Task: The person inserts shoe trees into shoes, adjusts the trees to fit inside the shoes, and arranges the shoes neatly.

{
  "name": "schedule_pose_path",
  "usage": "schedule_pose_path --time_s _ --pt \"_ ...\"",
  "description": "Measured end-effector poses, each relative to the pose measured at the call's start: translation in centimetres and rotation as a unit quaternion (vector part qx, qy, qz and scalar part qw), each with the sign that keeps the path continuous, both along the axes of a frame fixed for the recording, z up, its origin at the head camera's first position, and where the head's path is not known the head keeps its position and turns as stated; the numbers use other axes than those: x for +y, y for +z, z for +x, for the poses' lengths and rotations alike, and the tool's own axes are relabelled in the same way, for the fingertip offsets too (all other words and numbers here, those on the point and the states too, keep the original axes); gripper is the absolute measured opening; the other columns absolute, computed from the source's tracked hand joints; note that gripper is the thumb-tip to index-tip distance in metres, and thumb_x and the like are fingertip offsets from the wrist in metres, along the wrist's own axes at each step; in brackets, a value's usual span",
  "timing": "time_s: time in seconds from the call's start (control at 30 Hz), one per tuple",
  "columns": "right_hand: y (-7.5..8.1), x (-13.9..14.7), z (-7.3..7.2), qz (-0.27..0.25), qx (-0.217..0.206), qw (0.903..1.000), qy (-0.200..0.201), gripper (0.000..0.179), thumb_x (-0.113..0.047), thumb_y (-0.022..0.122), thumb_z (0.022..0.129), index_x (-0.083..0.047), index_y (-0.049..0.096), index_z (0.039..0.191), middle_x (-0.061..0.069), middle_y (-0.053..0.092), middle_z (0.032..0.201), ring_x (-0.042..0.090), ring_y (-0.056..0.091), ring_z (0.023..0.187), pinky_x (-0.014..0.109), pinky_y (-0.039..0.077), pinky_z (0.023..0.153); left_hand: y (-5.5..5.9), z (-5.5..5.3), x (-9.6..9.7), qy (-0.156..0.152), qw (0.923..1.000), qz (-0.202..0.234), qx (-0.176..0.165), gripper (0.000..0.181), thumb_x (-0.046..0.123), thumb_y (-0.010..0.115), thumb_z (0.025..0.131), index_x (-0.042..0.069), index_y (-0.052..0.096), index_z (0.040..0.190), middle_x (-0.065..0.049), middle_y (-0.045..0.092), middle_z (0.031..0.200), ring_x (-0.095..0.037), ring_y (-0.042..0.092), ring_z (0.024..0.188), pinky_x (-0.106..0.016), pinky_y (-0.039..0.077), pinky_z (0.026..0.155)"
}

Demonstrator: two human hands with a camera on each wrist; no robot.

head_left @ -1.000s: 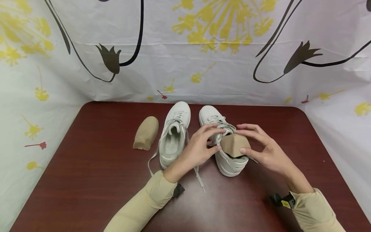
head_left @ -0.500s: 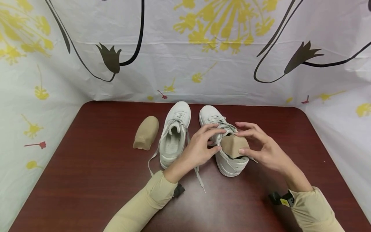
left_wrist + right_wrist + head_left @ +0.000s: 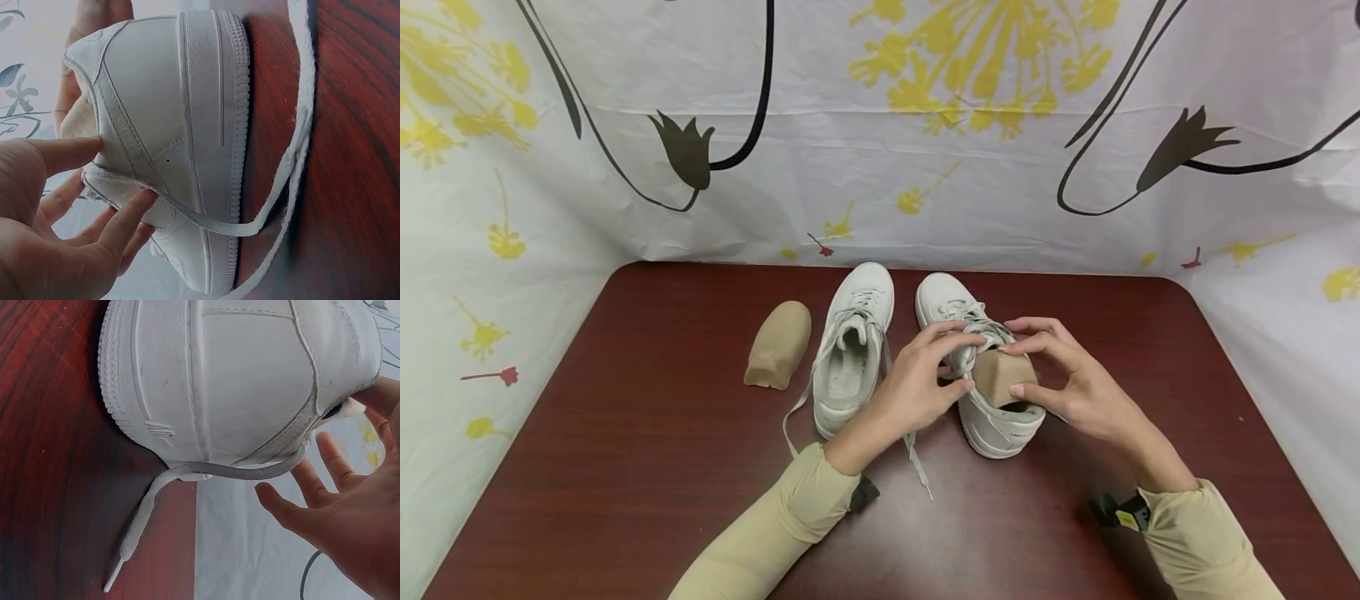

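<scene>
A white sneaker [image 3: 1002, 435] with loose laces stands on the table, toe pointing away. In its opening sits a tan moulded shoe insert [image 3: 995, 375], its blunt end showing and the rest hidden inside the shoe. My right hand [image 3: 1078, 379] holds this insert, thumb on the near side and fingers at the far side by the laces. At the sneaker's left side, my left hand [image 3: 917, 379] grips the collar and lace area. In the left wrist view, the left thumb and fingers touch the white upper [image 3: 140, 94]. The right wrist view shows the heel side [image 3: 250, 381] and a hanging lace [image 3: 140, 525].
A second white sneaker [image 3: 841, 392] stands to the left, its laces trailing onto the red-brown table [image 3: 625, 467]. Left of it lies another tan shoe insert [image 3: 780, 342]. A patterned white cloth [image 3: 820, 183] hangs behind the table and along its sides.
My right hand has shifted slightly left with the insert, which tilts leftward and sits a little deeper in the shoe. My left hand stays in place.
</scene>
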State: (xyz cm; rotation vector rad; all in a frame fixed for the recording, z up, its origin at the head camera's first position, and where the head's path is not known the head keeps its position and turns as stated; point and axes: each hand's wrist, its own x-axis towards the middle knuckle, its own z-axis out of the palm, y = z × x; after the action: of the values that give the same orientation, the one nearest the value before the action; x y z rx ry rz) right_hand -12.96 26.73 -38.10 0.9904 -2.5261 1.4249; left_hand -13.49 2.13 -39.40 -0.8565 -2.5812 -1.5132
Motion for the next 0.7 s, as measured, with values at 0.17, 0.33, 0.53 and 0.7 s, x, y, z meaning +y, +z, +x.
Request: schedule_pose_path --time_s 0.17,0.33,0.53,0.7 --pt "0.14 -0.19 -0.13 0.002 0.003 1.0 0.0 0.056 0.017 0.08 0.069 -0.009 0.066 0.116 0.018 0.047 0.138 0.025 0.041 0.13 0.019 0.029 0.107 0.01 -0.12 -0.02 0.001 1.0 0.006 -0.003 0.05 0.007 0.076 0.086 0.02 0.063 0.133 -0.004 0.046 0.147 -0.015 0.056 0.121 -0.016 0.052 0.085" --pt "0.29 -0.36 -0.34 0.005 0.008 1.0 0.002 0.056 0.017 0.081 0.069 -0.01 0.066 0.116 0.017 0.047 0.138 0.024 0.041 0.13 0.019 0.029 0.107 0.09 -0.22 -0.09 0.006 1.0 0.002 0.0 0.049 0.009 0.076 0.087 0.02 0.063 0.133 -0.003 0.046 0.147 -0.015 0.056 0.122 -0.016 0.051 0.086" --pt "0.01 -0.54 -0.65 0.007 0.012 0.9999 -0.001 0.055 0.015 0.081 0.071 -0.01 0.066 0.117 0.015 0.047 0.139 0.024 0.042 0.129 0.019 0.03 0.106 0.05 -0.1 -0.02 0.013 0.9999 -0.001 -0.004 0.049 0.009 0.075 0.088 0.021 0.062 0.133 -0.002 0.045 0.148 -0.015 0.056 0.121 -0.016 0.052 0.086" --pt "-0.33 -0.74 -0.53 0.004 0.018 0.9998 -0.003 0.055 0.017 0.081 0.069 -0.008 0.066 0.116 0.017 0.047 0.137 0.024 0.042 0.127 0.017 0.031 0.103 -0.12 0.16 0.19 0.009 0.9998 0.007 -0.018 0.048 0.009 0.074 0.089 0.021 0.062 0.133 -0.003 0.044 0.148 -0.014 0.056 0.121 -0.017 0.052 0.085"
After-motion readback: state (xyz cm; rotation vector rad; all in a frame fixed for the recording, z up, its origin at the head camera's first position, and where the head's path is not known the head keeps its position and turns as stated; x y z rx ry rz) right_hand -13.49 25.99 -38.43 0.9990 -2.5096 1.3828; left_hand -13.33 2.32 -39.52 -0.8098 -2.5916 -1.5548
